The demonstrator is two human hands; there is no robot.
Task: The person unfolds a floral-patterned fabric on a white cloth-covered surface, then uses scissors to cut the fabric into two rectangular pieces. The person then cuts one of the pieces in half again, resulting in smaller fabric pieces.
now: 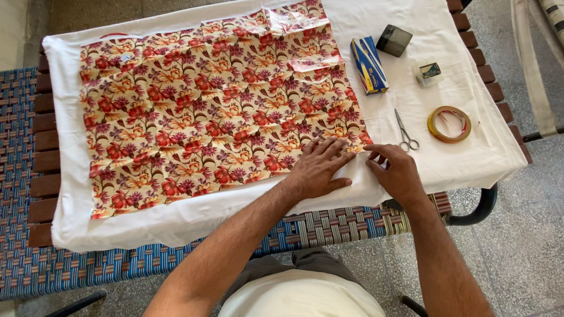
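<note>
- The left hand point(317, 167) lies flat, palm down and fingers spread, on the lower right corner of the floral sheet point(205, 111), holding nothing.
- The right hand point(398, 171) sits just beside it, its fingers bent at the sheet's right edge; it seems to pinch that edge, though the view is too small to be sure.
- The floral sheet, a cream ground with red and orange flowers, is spread flat over most of a white cloth point(376, 23) that covers the table point(44, 147), a slatted dark wood top.
- A pair of scissors point(405, 133) lies closed on the cloth, near the right hand and above it.
- A roll of yellow tape point(449, 124) lies flat to the right of the scissors, apart from them.
- A blue and yellow box point(369, 64) lies near the sheet's upper right edge.
- A dark square box point(393, 40) sits just beyond it, and a small clear box point(429, 73) to its right.
- A woven blue seat point(17, 117) shows beneath the table.
</note>
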